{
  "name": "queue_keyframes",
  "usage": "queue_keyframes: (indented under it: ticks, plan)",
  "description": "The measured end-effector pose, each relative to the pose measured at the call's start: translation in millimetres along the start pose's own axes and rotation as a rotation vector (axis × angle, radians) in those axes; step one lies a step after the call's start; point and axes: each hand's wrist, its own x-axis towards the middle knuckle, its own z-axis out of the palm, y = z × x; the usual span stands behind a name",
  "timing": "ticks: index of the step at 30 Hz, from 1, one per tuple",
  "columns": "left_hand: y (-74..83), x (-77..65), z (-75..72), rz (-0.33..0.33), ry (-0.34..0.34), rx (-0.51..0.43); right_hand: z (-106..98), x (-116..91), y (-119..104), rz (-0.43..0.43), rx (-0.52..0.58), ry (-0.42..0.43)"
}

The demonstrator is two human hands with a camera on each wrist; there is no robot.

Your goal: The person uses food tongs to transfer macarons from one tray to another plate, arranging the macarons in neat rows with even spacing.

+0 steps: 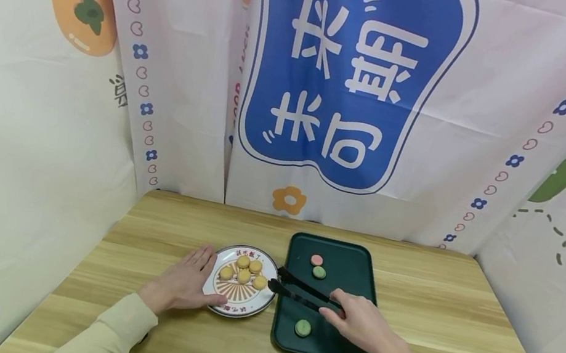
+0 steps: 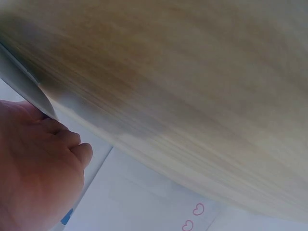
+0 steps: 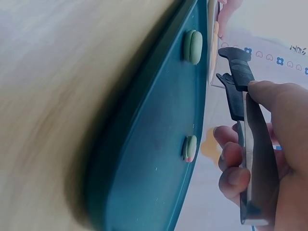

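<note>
Several yellow cookies (image 1: 244, 276) lay on a white plate (image 1: 254, 305), whose rim the left hand (image 1: 187, 280) touched with straight fingers. The right hand (image 1: 360, 322) gripped black tongs (image 1: 296, 297), their tips apart near this rim. Green cookies (image 1: 302, 328) and one pink cookie (image 1: 316, 260) were on the dark tray (image 1: 357, 270). Careless closing of the tips could, I think, knock cookies off the plate. Its red writing was too small for me; the wall cloth (image 1: 430, 170) said 未来可期.

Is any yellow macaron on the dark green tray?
No, all visible yellow macarons lie on the white plate; the tray shows one pink macaron and two green ones.
</note>
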Motion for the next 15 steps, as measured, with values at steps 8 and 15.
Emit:
queue_keyframes:
  ticks: [8,15]
  plan:
    - [1.3,-0.3,0.1,0.001,-0.004,-0.013,-5,-10,12,0.008,-0.001,-0.029]
    - [1.7,-1.6,-1.5,0.004,0.012,-0.020,-11,-16,16,0.007,0.016,-0.043]
